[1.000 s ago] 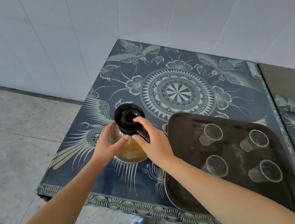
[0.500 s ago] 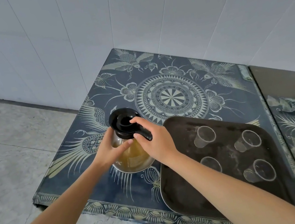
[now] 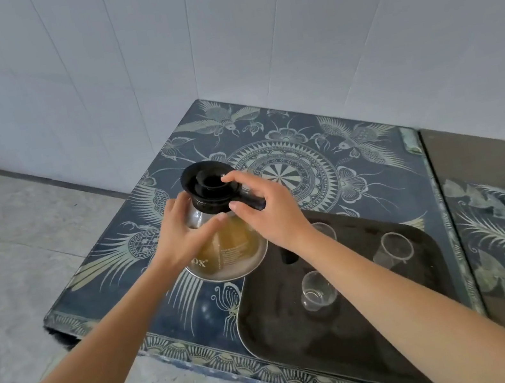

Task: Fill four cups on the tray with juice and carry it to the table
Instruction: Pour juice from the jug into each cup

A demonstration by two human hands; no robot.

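Pre-pour step: left hand [image 3: 185, 237] cupped jug [image 3: 225, 246]; right hand [image 3: 268, 212] loosely pinched lid [image 3: 211, 183]. Cups [image 3: 316, 291] empty on tray [image 3: 278, 328]. Next prob needs lid opened, then tilt w/ handle.

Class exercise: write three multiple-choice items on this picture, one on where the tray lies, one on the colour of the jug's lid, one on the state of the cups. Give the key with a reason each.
1. The tray lies where, relative to the jug?
A. To its right
B. To its left
C. Under it

2. The jug's lid is
A. white
B. black
C. red

3. The visible cups are
A. full of juice
B. stacked
C. empty

Key: 1 A, the tray sits right of the jug on the patterned table. 2 B, the lid is plainly black. 3 C, the clear cups show no liquid.
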